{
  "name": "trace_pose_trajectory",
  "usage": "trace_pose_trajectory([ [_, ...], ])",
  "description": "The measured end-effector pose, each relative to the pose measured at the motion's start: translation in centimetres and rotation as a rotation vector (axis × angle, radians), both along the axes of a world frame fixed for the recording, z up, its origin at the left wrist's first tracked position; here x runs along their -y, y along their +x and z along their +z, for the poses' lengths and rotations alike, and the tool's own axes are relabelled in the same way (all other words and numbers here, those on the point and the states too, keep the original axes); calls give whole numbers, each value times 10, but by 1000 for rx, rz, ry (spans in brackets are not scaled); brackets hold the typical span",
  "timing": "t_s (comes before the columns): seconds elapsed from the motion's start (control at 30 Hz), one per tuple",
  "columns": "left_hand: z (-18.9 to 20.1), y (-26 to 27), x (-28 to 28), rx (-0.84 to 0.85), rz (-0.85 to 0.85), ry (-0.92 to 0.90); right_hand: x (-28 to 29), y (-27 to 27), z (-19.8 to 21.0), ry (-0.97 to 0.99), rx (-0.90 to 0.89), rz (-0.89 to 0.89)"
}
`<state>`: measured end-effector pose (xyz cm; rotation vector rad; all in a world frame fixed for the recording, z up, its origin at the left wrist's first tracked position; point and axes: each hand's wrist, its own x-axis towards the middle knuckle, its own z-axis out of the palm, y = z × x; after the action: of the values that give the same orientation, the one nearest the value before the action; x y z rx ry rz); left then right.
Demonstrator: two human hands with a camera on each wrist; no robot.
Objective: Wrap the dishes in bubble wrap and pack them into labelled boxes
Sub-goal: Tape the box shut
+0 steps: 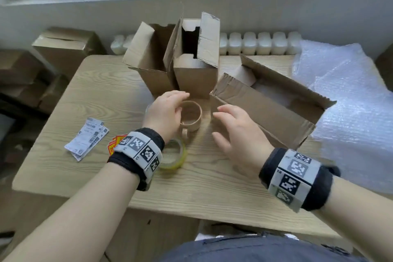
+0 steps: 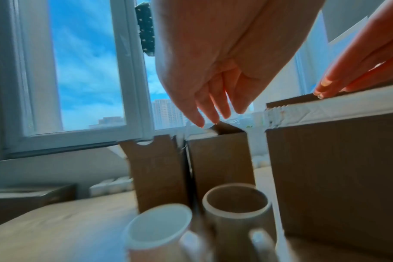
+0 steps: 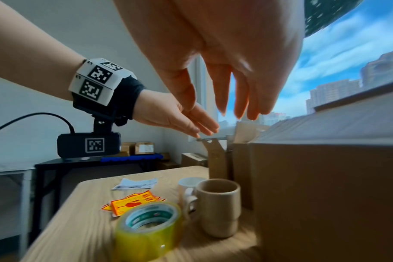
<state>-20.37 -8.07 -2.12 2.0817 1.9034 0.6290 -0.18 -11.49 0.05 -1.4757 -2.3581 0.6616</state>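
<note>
A beige mug [image 1: 191, 115] stands upright on the wooden table [image 1: 106, 83], in front of two tall open cardboard boxes [image 1: 194, 66]. A white mug [image 2: 159, 228] stands just left of it, mostly hidden under my hand in the head view. My left hand [image 1: 169, 107] hovers over the mugs with straight fingers [image 2: 199, 115] and holds nothing. My right hand [image 1: 230, 128] is spread open to the right of the beige mug [image 3: 218, 203], beside the wide open box [image 1: 272, 102], empty too. A sheet of bubble wrap [image 1: 348, 100] lies at the table's right.
A roll of yellowish tape [image 1: 173, 154] lies near my left wrist. White printed labels [image 1: 87, 138] and orange stickers [image 1: 116, 143] are on the table's left part. More boxes [image 1: 68, 44] stand on the floor at left, a radiator [image 1: 261, 42] behind the table.
</note>
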Motion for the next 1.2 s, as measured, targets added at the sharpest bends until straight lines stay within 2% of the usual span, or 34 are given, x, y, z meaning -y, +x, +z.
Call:
trace_pose_trajectory([
  [0.13, -30, -44, 41, -31, 59, -212, 1, -39, -33, -137, 69, 106],
  [0.27, -63, -61, 66, -241, -24, -474, -2, -64, -63, -277, 190, 127],
  [0.4, -87, -60, 66, -439, -156, -518, 0, -69, -77, -366, 236, 61],
  [0.53, -96, -53, 60, -484, -226, -442, 4, -63, -83, -406, 252, -10],
  [0.6, -95, -53, 58, -405, -234, -403, 5, -61, -83, -438, 245, -40],
  [0.7, -81, -57, 59, -131, -189, -384, 2, -59, -85, -573, 150, -154],
  [0.77, -66, -58, 62, 90, -129, -463, 0, -60, -87, -752, -32, -246],
  [0.83, -54, -56, 64, 303, -81, -541, 1, -63, -85, -931, -287, -287],
  [0.9, -46, -54, 63, 478, -43, -567, 4, -66, -78, -1003, -485, -289],
  [0.97, -37, -52, 61, 598, -20, -575, 3, -66, -69, -992, -642, -293],
  [1.03, -27, -50, 59, 630, -21, -588, 3, -64, -58, -984, -779, -293],
  [1.1, -16, -46, 57, 580, -37, -602, 2, -60, -46, -954, -840, -294],
  [1.2, 3, -38, 51, 507, 11, -497, -1, -49, -30, -831, -770, -275],
])
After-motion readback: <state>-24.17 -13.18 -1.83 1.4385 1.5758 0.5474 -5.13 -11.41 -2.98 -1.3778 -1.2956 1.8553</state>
